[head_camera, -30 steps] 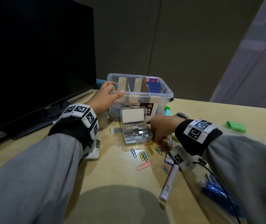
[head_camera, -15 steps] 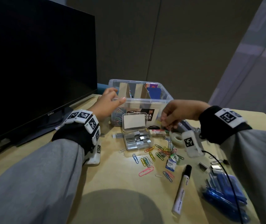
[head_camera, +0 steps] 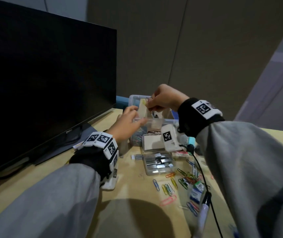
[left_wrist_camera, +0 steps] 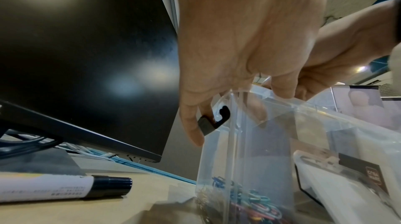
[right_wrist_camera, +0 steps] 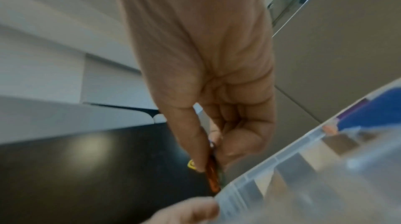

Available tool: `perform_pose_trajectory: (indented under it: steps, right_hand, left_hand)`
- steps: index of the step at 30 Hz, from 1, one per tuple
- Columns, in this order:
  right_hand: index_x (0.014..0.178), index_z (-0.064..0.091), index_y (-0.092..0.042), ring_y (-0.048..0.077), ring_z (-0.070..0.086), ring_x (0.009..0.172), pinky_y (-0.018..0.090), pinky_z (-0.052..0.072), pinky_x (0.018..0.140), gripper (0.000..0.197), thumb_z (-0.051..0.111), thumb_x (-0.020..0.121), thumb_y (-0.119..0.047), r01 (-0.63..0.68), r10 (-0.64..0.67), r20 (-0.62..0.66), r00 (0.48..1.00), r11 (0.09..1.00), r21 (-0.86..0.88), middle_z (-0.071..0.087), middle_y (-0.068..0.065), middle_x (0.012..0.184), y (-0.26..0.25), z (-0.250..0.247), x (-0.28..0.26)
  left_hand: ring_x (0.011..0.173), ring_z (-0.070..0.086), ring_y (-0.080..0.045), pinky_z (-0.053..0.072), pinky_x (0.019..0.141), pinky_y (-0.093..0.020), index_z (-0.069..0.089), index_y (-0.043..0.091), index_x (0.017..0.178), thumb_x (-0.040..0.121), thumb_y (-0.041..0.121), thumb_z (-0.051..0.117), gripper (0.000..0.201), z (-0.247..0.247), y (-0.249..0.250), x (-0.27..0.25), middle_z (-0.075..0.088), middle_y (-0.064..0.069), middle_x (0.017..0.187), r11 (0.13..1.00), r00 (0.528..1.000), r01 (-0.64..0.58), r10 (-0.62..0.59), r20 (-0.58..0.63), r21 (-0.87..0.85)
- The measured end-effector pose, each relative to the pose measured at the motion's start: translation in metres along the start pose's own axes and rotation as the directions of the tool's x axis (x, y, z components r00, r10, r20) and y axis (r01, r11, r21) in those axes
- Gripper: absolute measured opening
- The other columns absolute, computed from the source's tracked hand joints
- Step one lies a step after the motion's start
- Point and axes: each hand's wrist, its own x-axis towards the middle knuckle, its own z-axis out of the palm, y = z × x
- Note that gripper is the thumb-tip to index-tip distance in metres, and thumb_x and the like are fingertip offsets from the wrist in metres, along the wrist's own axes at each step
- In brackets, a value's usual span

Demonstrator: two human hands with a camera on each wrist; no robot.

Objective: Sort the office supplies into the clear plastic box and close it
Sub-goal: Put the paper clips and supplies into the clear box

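Note:
The clear plastic box point(head_camera: 169, 120) stands open at the back of the desk, with cardboard dividers inside. Coloured paper clips point(left_wrist_camera: 245, 200) lie in its left compartment. My left hand point(head_camera: 135, 115) grips the box's front left corner, thumb point(left_wrist_camera: 193, 124) outside the wall and fingers over the rim. My right hand point(head_camera: 150, 104) hovers over the box's left part and pinches a few paper clips point(head_camera: 150, 109), which dangle below its fingertips; an orange clip point(right_wrist_camera: 212, 181) shows in the right wrist view. More loose paper clips point(head_camera: 171, 184) are scattered on the desk in front.
A dark monitor point(head_camera: 42, 91) fills the left side. In front of the box lies an open clear case of staples point(head_camera: 157, 163). A white marker point(head_camera: 204, 210) and a small blue packet point(head_camera: 196, 191) lie at the right; another marker point(left_wrist_camera: 65, 188) lies left of the box.
My right hand has lifted from the clip pile on the desk and moved up and left over the box, carrying clips. My left hand has stayed on the box's corner.

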Motion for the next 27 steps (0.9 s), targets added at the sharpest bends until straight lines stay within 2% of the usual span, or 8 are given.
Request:
perform_pose_trajectory:
  steps: [3,8,12,15,18,21,24,27]
  right_hand:
    - [0.083,0.071,0.005,0.021,0.071,0.068,0.035,0.061,0.068,0.016,0.074,0.078,-0.01,-0.019,0.008,-0.055,0.998,0.981,-0.191,0.073,0.014,0.078,-0.002,0.017,0.014]
    - [0.069,0.064,-0.008,0.009,0.058,0.046,0.022,0.049,0.049,0.024,0.078,0.08,-0.025,0.042,-0.055,-0.027,0.998,0.933,-0.356,0.065,0.001,0.06,-0.001,0.023,0.013]
    - [0.083,0.066,-0.012,0.015,0.062,0.07,0.02,0.044,0.057,0.018,0.076,0.081,-0.026,0.176,-0.213,-0.047,0.976,0.896,-0.407,0.065,0.001,0.08,0.003,0.003,-0.005]
    - [0.079,0.067,-0.012,0.01,0.062,0.07,0.018,0.045,0.06,0.011,0.074,0.082,-0.019,0.249,-0.286,-0.029,0.958,0.877,-0.41,0.065,-0.003,0.076,0.006,-0.013,-0.031]
    - [0.08,0.07,-0.012,0.002,0.062,0.057,0.013,0.046,0.053,0.008,0.07,0.086,-0.018,0.239,-0.143,0.25,0.958,0.879,-0.412,0.069,-0.003,0.069,0.015,-0.022,-0.059]
    - [0.087,0.072,-0.013,0.012,0.068,0.067,0.021,0.055,0.063,0.008,0.066,0.089,-0.017,0.226,0.076,0.512,0.856,0.835,-0.501,0.073,0.002,0.078,0.034,-0.018,-0.081]
    - [0.103,0.071,-0.011,0.015,0.062,0.066,0.026,0.053,0.063,0.017,0.065,0.088,-0.016,0.231,0.241,0.523,0.817,0.694,-0.682,0.07,0.004,0.084,0.062,-0.005,-0.095]
    - [0.125,0.059,-0.013,0.013,0.057,0.066,0.022,0.046,0.055,0.04,0.068,0.086,-0.018,0.203,0.354,0.481,0.802,0.596,-0.777,0.068,0.007,0.106,0.086,0.008,-0.105]
  left_hand:
    - [0.141,0.027,-0.017,0.031,0.113,-0.045,0.057,0.008,0.108,0.098,0.045,0.05,0.038,0.0,-0.002,0.001,0.021,0.009,0.157,1.0,1.0,0.004,-0.005,0.02,0.017]
    - [0.141,0.028,-0.017,0.032,0.112,-0.043,0.055,0.014,0.109,0.098,0.045,0.048,0.034,0.001,-0.002,0.004,0.02,0.009,0.158,0.999,1.0,0.005,-0.005,0.017,0.052]
    - [0.142,0.026,-0.014,0.029,0.108,-0.036,0.051,0.022,0.09,0.098,0.043,0.049,0.023,0.001,-0.002,0.004,0.021,0.008,0.158,0.998,1.0,-0.003,0.002,0.01,0.056]
    - [0.141,0.026,-0.014,0.028,0.106,-0.033,0.058,0.008,0.112,0.098,0.042,0.05,0.038,0.002,-0.002,0.005,0.021,0.007,0.157,0.998,1.0,-0.015,0.015,0.008,0.061]
    - [0.139,0.03,-0.014,0.028,0.102,-0.028,0.057,0.002,0.117,0.098,0.04,0.05,0.043,0.004,0.0,0.004,0.023,0.003,0.157,0.998,1.0,-0.014,0.015,-0.01,0.066]
    - [0.139,0.031,-0.015,0.029,0.102,-0.029,0.058,0.004,0.115,0.099,0.041,0.05,0.041,0.005,0.001,0.004,0.024,0.003,0.157,0.995,1.0,0.001,0.001,-0.022,0.095]
    - [0.14,0.031,-0.016,0.031,0.105,-0.035,0.057,0.007,0.109,0.099,0.042,0.048,0.037,0.005,0.001,0.004,0.023,0.003,0.157,0.995,1.0,0.011,-0.009,-0.015,0.1]
    - [0.14,0.031,-0.016,0.032,0.105,-0.035,0.057,0.007,0.113,0.099,0.042,0.048,0.038,0.005,0.001,0.004,0.023,0.003,0.157,0.995,1.0,0.007,-0.006,-0.008,0.099]
